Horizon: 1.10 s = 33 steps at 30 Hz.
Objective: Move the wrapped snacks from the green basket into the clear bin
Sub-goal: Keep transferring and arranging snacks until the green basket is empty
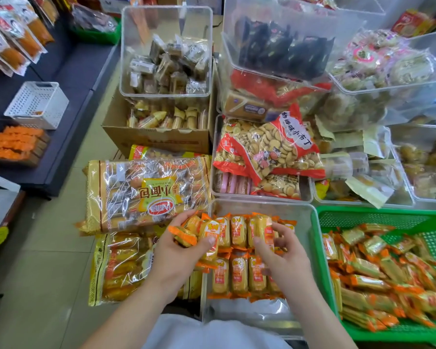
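Person is facing the bin, with the basket touching its right side. Their left hand is hovering over the bin's left edge, fingers and thumb curling round a small clutch of snacks. One of these is sticking out sideways to the left, its orange crimped end showing. Their right hand is hanging over the right end of the back row, fingers bent and thumb pointing toward the snacks there. Cannot tell whether it is pinching one or only touching.

Inside the bin, two rows of snacks are lying side by side, long axes pointing away from the person, the back row touching the front row. The near part of the bin floor is showing bare.

A heap of the same snacks is lying jumbled in the basket, covering its near half; the far mesh floor is showing. A bread bag is lying just left of the bin.
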Tool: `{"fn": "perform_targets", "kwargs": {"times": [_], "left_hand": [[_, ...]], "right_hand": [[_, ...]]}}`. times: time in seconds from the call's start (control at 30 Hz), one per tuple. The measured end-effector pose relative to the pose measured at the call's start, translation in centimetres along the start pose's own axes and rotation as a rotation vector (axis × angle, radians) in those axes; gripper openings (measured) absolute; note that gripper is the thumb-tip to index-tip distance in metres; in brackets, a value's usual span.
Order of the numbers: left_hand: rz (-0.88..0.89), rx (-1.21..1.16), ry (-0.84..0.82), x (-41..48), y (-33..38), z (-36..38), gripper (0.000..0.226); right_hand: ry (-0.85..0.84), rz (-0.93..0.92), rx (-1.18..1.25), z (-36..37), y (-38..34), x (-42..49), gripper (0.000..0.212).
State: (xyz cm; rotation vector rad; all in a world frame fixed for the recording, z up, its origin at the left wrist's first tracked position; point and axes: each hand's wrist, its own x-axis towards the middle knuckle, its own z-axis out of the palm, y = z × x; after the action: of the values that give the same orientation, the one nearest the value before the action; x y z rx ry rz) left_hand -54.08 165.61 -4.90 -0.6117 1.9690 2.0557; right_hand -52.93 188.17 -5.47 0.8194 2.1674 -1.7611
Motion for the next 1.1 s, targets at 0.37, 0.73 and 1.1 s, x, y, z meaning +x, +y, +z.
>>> {"fn": "perform_targets", "kwargs": {"times": [0.37,0.73,1.1], "left_hand": [[-0.01,0.061,-0.026,0.0,-0.5,-0.1,0.066],[0.007,0.102,-0.082,0.6,0.0,0.2,0.065],[-0.011,0.092,-0.038,1.3,0.4,-1.3,0.066]], "right_hand": [[-0.072,-0.04,0.017,-0.5,1.2,-0.3,0.045],[0.003,-0.18,-0.13,1.3,-0.9,1.9,0.042],[0.022,0.022,-0.4,4.3,-1.0,7.6,0.075]]}}
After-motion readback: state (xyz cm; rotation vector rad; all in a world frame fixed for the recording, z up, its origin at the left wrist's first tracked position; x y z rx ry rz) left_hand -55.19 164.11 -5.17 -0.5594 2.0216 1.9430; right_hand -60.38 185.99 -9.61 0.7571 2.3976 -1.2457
